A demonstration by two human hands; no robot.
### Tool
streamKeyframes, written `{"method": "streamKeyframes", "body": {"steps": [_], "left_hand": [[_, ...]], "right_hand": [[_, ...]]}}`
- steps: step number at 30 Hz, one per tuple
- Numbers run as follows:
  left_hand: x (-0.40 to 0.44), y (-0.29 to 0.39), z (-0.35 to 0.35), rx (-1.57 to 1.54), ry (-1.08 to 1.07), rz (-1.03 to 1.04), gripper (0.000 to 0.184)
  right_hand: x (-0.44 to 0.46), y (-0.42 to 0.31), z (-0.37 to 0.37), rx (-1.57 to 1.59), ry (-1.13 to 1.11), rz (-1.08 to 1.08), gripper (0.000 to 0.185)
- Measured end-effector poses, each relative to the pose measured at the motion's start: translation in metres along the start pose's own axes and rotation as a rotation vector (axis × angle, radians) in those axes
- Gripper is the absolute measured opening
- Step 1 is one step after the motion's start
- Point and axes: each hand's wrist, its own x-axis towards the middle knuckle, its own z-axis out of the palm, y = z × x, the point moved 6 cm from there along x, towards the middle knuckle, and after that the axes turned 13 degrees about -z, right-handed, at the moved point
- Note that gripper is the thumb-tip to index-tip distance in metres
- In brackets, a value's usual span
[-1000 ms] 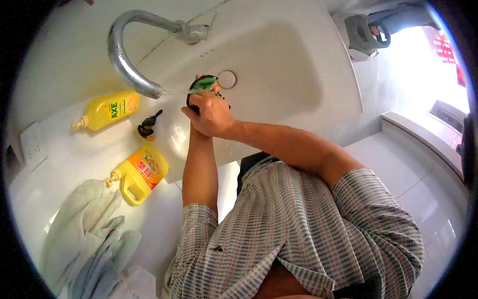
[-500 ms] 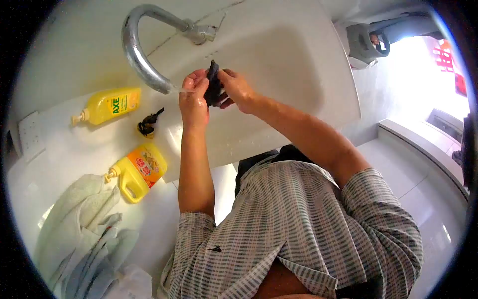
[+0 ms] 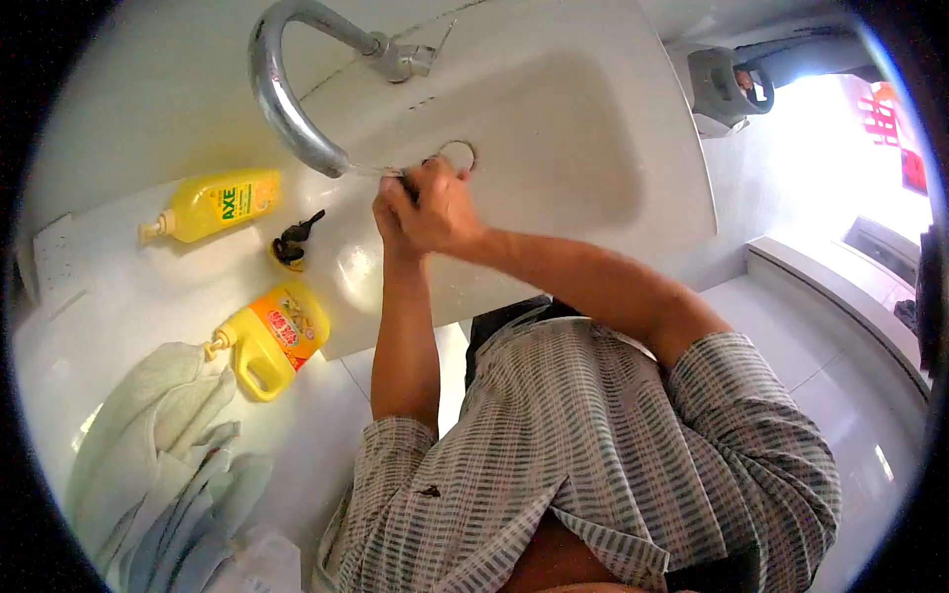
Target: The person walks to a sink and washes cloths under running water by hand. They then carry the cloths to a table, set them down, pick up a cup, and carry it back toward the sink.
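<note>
Both hands are together over the white sink [image 3: 554, 148], under the stream from the curved metal faucet [image 3: 277, 89]. My right hand [image 3: 442, 208] is closed on a dark, wet cloth-like item [image 3: 408, 186], of which only a small part shows between the hands. My left hand [image 3: 391, 215] is pressed against it from the left, its fingers mostly covered by my right hand and wrapped round the same item. The round drain [image 3: 458, 155] lies just beyond my right hand.
On the counter left of the sink are a yellow AXE bottle [image 3: 222, 206], a small black item [image 3: 294, 242] and a yellow jug with an orange label [image 3: 277, 336]. Pale towels [image 3: 148, 425] lie at the lower left. A grey object [image 3: 727, 87] stands beyond the sink's right edge.
The green side of the dark item has gone from sight. After being apart with the item stretched between them, my hands have come together around it, slightly lower.
</note>
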Motion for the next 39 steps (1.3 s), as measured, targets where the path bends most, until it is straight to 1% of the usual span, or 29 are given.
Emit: {"method": "streamKeyframes", "body": {"steps": [2,3,4,6,7,8,9,10,11,13,14,15,16,17,20,21,24,27,28,29,30,32,33,35,37,38,39], "left_hand": [[0.008,-0.006,0.018,-0.122,-0.214,-0.127,0.044],[0.001,-0.006,0.031,-0.081,-0.219,-0.052,0.04],[0.003,-0.007,0.025,-0.052,-0.188,0.012,0.039],[0.025,-0.002,-0.003,0.02,-0.129,0.143,0.037],[0.037,-0.003,-0.009,0.045,-0.243,0.117,0.036],[0.048,-0.003,-0.016,0.073,-0.356,0.09,0.036],[0.033,-0.004,0.025,0.04,-0.048,0.059,0.035],[0.018,-0.006,0.038,0.002,0.265,0.027,0.034],[0.019,-0.003,0.021,0.103,0.2,-0.062,0.032],[0.01,0.008,0.036,0.143,0.229,-0.005,0.03],[0.005,0.01,0.039,0.16,0.247,0.015,0.029],[0.003,0.02,0.025,0.203,0.196,0.08,0.019],[-0.003,0.025,0.023,0.241,0.194,0.1,0.017],[-0.008,0.03,0.022,0.283,0.189,0.123,0.015],[-0.017,0.043,0.022,0.354,0.195,0.225,0.019],[-0.022,0.046,0.024,0.346,0.183,0.241,0.019],[-0.03,0.063,0.02,0.397,0.203,0.299,0.019],[-0.036,0.073,0.012,0.403,0.243,0.338,0.021],[-0.038,0.077,0.011,0.39,0.253,0.354,0.022],[-0.034,0.083,-0.001,0.419,0.288,0.343,0.02],[-0.034,0.085,0.002,0.451,0.306,0.356,0.018],[-0.037,0.087,0.004,0.518,0.342,0.381,0.016],[-0.034,0.092,-0.01,0.547,0.41,0.415,0.019],[-0.018,0.1,-0.057,0.603,0.546,0.484,0.027],[0.001,0.084,-0.078,0.431,0.514,0.428,0.032],[0.009,0.072,-0.086,0.348,0.499,0.393,0.034],[0.017,0.053,-0.074,0.28,0.347,0.354,0.035]], "right_hand": [[-0.006,-0.028,-0.014,0.09,-0.086,-0.045,0.035],[-0.009,-0.029,-0.012,0.099,-0.13,-0.065,0.034],[-0.011,-0.032,-0.011,0.108,-0.174,-0.084,0.034],[0.003,-0.005,0.007,0.039,-0.239,-0.14,0.033],[0.007,0.018,0.017,-0.04,-0.41,0.068,0.033],[0.017,0.035,0.015,-0.024,-0.42,0.176,0.032],[0.03,0.051,0.008,-0.01,-0.428,0.286,0.032],[0.036,0.068,0.004,0.006,-0.442,0.399,0.031],[0.038,0.087,0.008,0.019,-0.369,0.387,0.032],[0.029,0.134,0.022,0.037,-0.207,0.353,0.034],[0.016,0.15,0.025,0.192,-0.168,0.439,0.034],[0.002,0.163,0.029,0.349,-0.132,0.526,0.034],[-0.001,0.158,0.023,0.51,-0.095,0.608,0.035],[-0.017,0.156,0.023,0.741,-0.18,0.95,0.04],[-0.022,0.118,0.006,0.921,-0.181,1.082,0.044],[-0.028,0.12,0.016,1.088,-0.177,1.04,0.045],[-0.036,0.118,0.039,1.381,-0.36,0.873,0.047],[-0.03,0.114,0.027,0.902,-0.62,0.462,0.038],[-0.026,0.112,0.024,0.673,-0.706,0.379,0.038],[-0.019,0.11,0.021,0.441,-0.783,0.288,0.037],[-0.013,0.109,0.018,0.207,-0.85,0.199,0.037],[-0.002,0.115,0.008,0.271,-0.765,0.318,0.034],[0.001,0.119,0.004,0.302,-0.723,0.373,0.033],[0.003,0.122,-0.001,0.647,-0.594,0.478,0.032],[0.004,0.12,-0.002,1.008,-0.443,0.609,0.033],[0.002,0.118,-0.002,1.029,-0.392,0.635,0.035],[0.003,0.11,0.0,1.051,-0.342,0.658,0.037]]}}
